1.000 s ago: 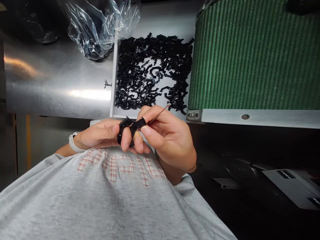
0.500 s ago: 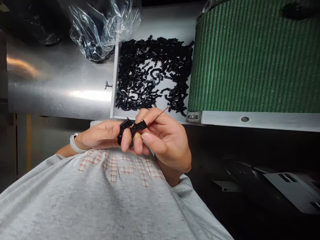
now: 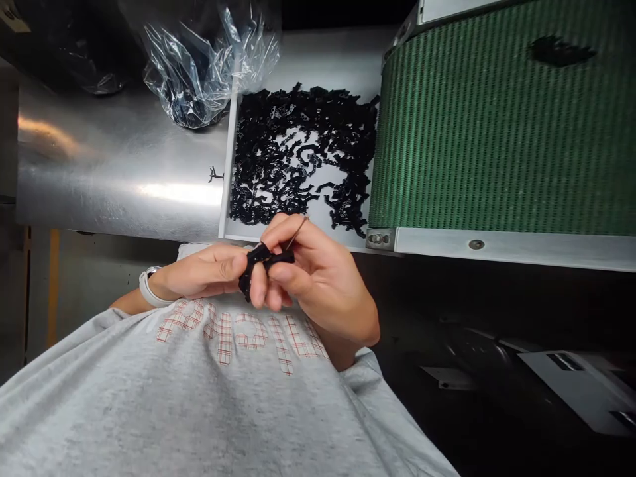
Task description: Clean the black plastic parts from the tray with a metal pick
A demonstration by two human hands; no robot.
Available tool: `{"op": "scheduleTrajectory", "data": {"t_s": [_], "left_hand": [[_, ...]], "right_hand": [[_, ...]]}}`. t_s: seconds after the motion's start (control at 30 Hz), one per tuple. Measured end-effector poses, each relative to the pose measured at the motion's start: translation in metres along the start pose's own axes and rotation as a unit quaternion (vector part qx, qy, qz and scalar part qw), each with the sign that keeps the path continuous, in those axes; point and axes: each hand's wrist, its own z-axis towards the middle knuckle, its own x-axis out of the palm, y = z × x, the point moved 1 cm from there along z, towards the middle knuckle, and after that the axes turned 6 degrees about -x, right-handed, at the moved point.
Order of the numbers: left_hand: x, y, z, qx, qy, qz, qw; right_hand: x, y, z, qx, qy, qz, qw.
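Note:
Close to my chest, my left hand is closed on small black plastic parts, pinched between thumb and fingers. My right hand meets it from the right, its fingers curled around another black plastic piece that touches or overlaps the left-hand parts. A thin brownish strand, perhaps a wire or rubber band, runs up from that piece across my right index finger. How the parts fit together is hidden by my fingers.
Beyond my hands a white tray holds many loose black parts. One such part lies on the metal table. A clear plastic bag stands at back left. On the right, a green conveyor belt carries a dark clump.
My right fingers have shifted slightly left, and the black parts have turned between my hands. The strand now stands steeper and closer to the fingers. The view has tilted a little.

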Motion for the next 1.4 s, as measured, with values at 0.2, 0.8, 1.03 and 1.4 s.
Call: {"op": "scheduleTrajectory", "data": {"t_s": [0.2,0.8,1.03,1.4], "left_hand": [[-0.002,0.003,-0.001,-0.01,0.005,0.014,1.0],[-0.006,0.005,-0.005,-0.053,0.025,-0.085,0.995],[-0.005,0.005,-0.006,-0.063,0.004,-0.063,0.996],[0.002,-0.001,-0.002,-0.07,-0.035,-0.089,0.993]], "right_hand": [[0.006,0.005,0.003,0.039,0.011,0.001,0.999],[0.005,-0.003,0.0,0.061,-0.043,0.027,0.997],[0.0,-0.005,0.001,0.037,-0.03,-0.021,0.999],[-0.004,-0.012,0.004,0.016,-0.037,-0.003,0.999]]}}
